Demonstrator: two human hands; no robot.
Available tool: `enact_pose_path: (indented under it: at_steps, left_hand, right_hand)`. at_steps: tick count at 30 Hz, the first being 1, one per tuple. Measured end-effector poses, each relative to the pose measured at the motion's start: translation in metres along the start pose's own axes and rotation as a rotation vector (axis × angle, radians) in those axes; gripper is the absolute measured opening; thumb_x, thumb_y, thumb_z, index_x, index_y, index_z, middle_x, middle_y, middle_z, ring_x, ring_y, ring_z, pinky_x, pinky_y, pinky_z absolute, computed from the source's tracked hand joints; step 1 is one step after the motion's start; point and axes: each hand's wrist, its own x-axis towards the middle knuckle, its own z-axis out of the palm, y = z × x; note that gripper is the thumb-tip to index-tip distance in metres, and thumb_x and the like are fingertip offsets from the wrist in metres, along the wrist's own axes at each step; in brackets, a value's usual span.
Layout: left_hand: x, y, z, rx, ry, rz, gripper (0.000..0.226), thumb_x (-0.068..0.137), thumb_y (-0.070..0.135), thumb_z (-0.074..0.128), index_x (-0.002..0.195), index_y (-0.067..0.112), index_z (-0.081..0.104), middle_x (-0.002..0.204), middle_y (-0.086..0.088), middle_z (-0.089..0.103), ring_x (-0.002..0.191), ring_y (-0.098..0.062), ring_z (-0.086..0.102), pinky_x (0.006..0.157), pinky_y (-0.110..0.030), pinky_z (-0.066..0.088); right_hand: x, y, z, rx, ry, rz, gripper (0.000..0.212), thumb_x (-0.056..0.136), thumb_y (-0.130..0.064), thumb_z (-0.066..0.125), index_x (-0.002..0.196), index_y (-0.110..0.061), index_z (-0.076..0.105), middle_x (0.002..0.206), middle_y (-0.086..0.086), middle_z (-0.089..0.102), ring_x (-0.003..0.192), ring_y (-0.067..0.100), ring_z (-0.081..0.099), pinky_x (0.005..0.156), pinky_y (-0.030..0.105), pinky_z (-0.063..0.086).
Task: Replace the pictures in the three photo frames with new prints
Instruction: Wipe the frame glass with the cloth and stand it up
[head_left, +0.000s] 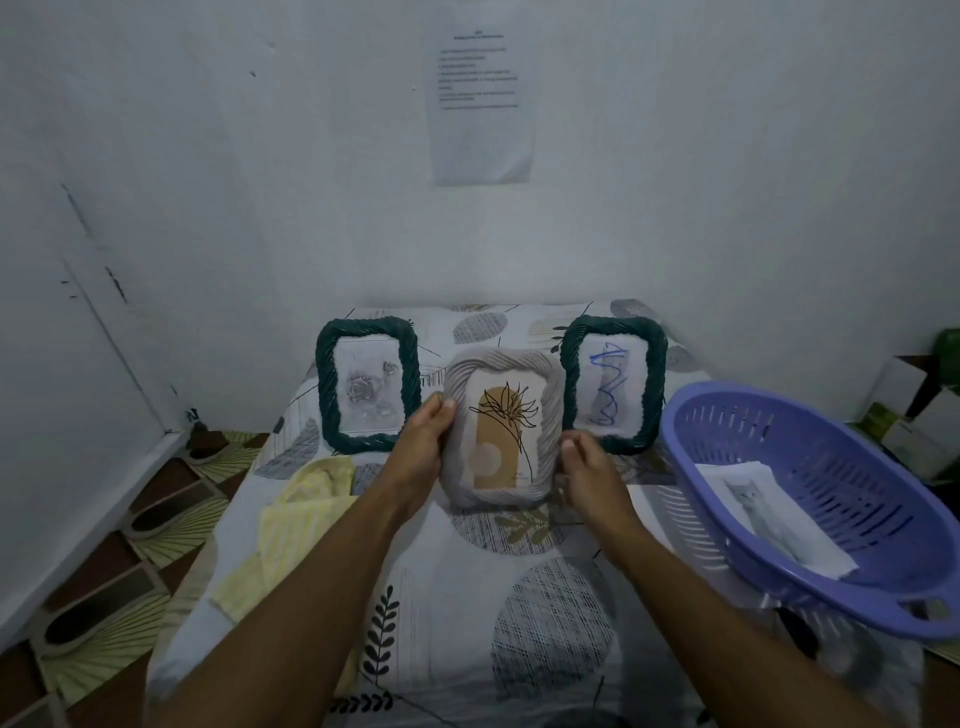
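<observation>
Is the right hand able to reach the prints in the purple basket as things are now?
Probably yes, but not at once: the right hand holds the grey frame together with the left hand. The purple basket stands open beside that arm, and nothing covers the prints.

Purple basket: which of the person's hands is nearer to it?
Right. The right hand grips the right edge of the grey frame, on the side of the purple basket but apart from it. The left hand grips the frame's left edge, farther off.
</observation>
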Motion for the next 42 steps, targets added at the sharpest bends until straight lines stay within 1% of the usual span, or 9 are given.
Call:
enact_pose_path:
  at_steps: [4, 8, 12, 17, 26, 32, 36, 39, 42]
  left_hand:
    - [0.023, 0.01, 0.002, -0.009, 0.032, 0.01, 0.025, 0.101, 0.021, 0.041, 0.108, 0.016, 0.065, 0.107, -0.009, 0.072, 0.097, -0.024, 0.069, 0.077, -0.034, 0.057]
    - [0.042, 0.009, 0.0, -0.055, 0.061, 0.016, 0.021, 0.102, 0.016, 0.04, 0.103, 0.011, 0.061, 0.107, -0.014, 0.069, 0.097, -0.028, 0.065, 0.09, -0.042, 0.053]
    - [0.05, 0.002, 0.004, -0.103, 0.064, 0.013, 0.019, 0.101, 0.012, 0.039, 0.088, 0.012, 0.054, 0.084, -0.004, 0.071, 0.076, -0.017, 0.067, 0.065, -0.029, 0.056]
    - [0.067, 0.001, 0.004, -0.07, 0.077, 0.017, 0.023, 0.099, 0.013, 0.04, 0.099, 0.011, 0.063, 0.1, -0.011, 0.066, 0.091, -0.02, 0.061, 0.086, -0.036, 0.05]
    - [0.088, -0.002, -0.002, -0.076, 0.107, 0.021, 0.032, 0.096, 0.014, 0.042, 0.084, 0.021, 0.071, 0.082, -0.002, 0.062, 0.077, -0.015, 0.054, 0.071, -0.029, 0.044]
    - [0.087, -0.006, -0.006, -0.033, 0.15, 0.013, 0.032, 0.097, 0.016, 0.041, 0.087, 0.019, 0.071, 0.092, -0.009, 0.066, 0.089, -0.024, 0.059, 0.083, -0.04, 0.048]
    - [0.079, -0.004, -0.006, 0.14, 0.227, 0.005, 0.023, 0.098, 0.021, 0.041, 0.093, 0.012, 0.061, 0.1, -0.02, 0.063, 0.09, -0.028, 0.06, 0.087, -0.051, 0.05]
    - [0.066, -0.006, -0.004, 0.342, 0.315, 0.065, 0.016, 0.099, 0.024, 0.043, 0.1, 0.023, 0.059, 0.1, -0.006, 0.065, 0.091, -0.021, 0.06, 0.076, -0.037, 0.051]
    - [0.047, -0.01, -0.003, 0.491, 0.325, 0.126, 0.032, 0.098, 0.023, 0.046, 0.129, 0.021, 0.051, 0.123, 0.001, 0.06, 0.108, -0.019, 0.057, 0.093, -0.042, 0.051]
  right_hand:
    - [-0.011, 0.033, -0.003, -0.351, 0.029, -0.251, 0.025, 0.102, -0.022, 0.038, 0.12, -0.022, 0.056, 0.112, -0.006, 0.062, 0.099, 0.007, 0.058, 0.081, 0.023, 0.046]
    - [-0.016, 0.048, 0.001, -0.608, 0.038, -0.361, 0.02, 0.099, -0.023, 0.04, 0.109, -0.026, 0.056, 0.106, -0.008, 0.056, 0.093, 0.009, 0.054, 0.081, 0.029, 0.047]
    - [-0.016, 0.05, 0.006, -0.836, 0.017, -0.446, 0.021, 0.094, -0.023, 0.044, 0.108, -0.019, 0.059, 0.111, -0.003, 0.05, 0.092, 0.016, 0.05, 0.084, 0.031, 0.045]
    - [-0.016, 0.049, 0.006, -0.843, 0.024, -0.466, 0.017, 0.093, -0.023, 0.046, 0.104, -0.019, 0.059, 0.11, -0.002, 0.051, 0.091, 0.015, 0.049, 0.082, 0.029, 0.043]
    - [-0.011, 0.053, 0.007, -0.842, 0.034, -0.454, 0.014, 0.093, -0.026, 0.044, 0.099, -0.024, 0.056, 0.104, -0.007, 0.047, 0.085, 0.011, 0.045, 0.077, 0.027, 0.041]
    - [-0.01, 0.055, 0.007, -0.829, 0.035, -0.45, 0.011, 0.092, -0.028, 0.046, 0.097, -0.025, 0.055, 0.101, -0.008, 0.047, 0.083, 0.011, 0.044, 0.076, 0.027, 0.041]
    - [-0.01, 0.056, 0.007, -0.822, 0.04, -0.444, 0.012, 0.092, -0.031, 0.047, 0.098, -0.026, 0.055, 0.101, -0.009, 0.046, 0.083, 0.01, 0.045, 0.076, 0.028, 0.043]
    - [-0.01, 0.056, 0.006, -0.821, 0.035, -0.443, 0.013, 0.092, -0.031, 0.047, 0.099, -0.025, 0.056, 0.101, -0.009, 0.046, 0.083, 0.011, 0.045, 0.076, 0.029, 0.044]
    - [-0.011, 0.056, 0.006, -0.814, 0.032, -0.444, 0.013, 0.092, -0.029, 0.047, 0.098, -0.023, 0.057, 0.101, -0.007, 0.047, 0.082, 0.011, 0.046, 0.075, 0.03, 0.045]
